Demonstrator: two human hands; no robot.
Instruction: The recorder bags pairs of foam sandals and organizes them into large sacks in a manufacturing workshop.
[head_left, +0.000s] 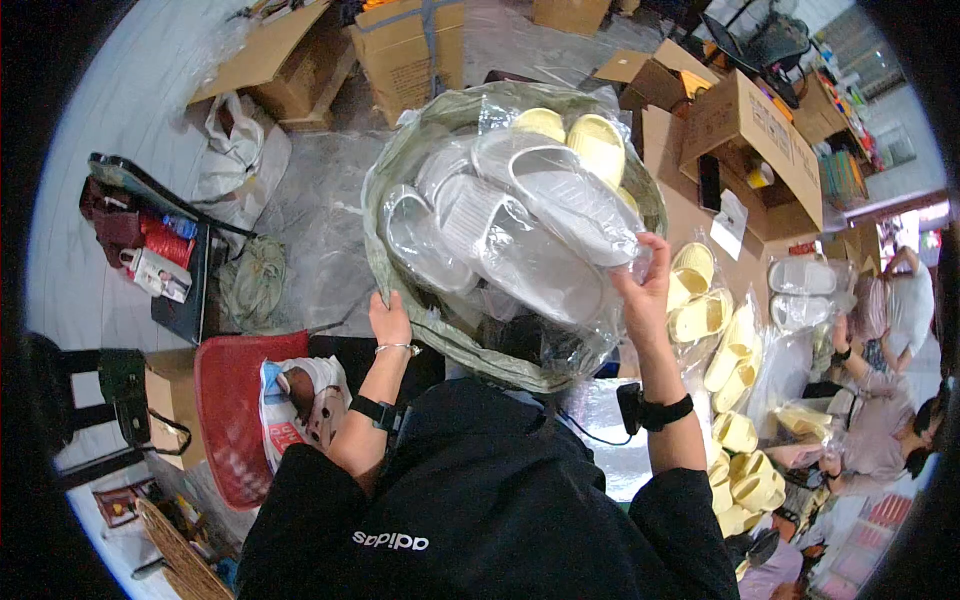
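Note:
In front of me stands a wide-mouthed green woven sack (380, 215) with its rim spread open. Grey slippers (540, 265) in clear plastic bags fill it, together with pale yellow slippers (597, 147) at its far right side. My left hand (390, 318) is closed on the sack's near-left rim. At the right side of the sack, my right hand (643, 285) pinches the end of a bagged grey slipper (575, 205) lying on top of the others. How deep the pile goes is hidden.
Yellow slippers (735, 345) and bagged grey ones (802, 292) lie to the right, near an open cardboard box (755, 140) and a dark phone (709, 183). Other people (890, 420) sit at far right. A red chair (230, 420) stands at left.

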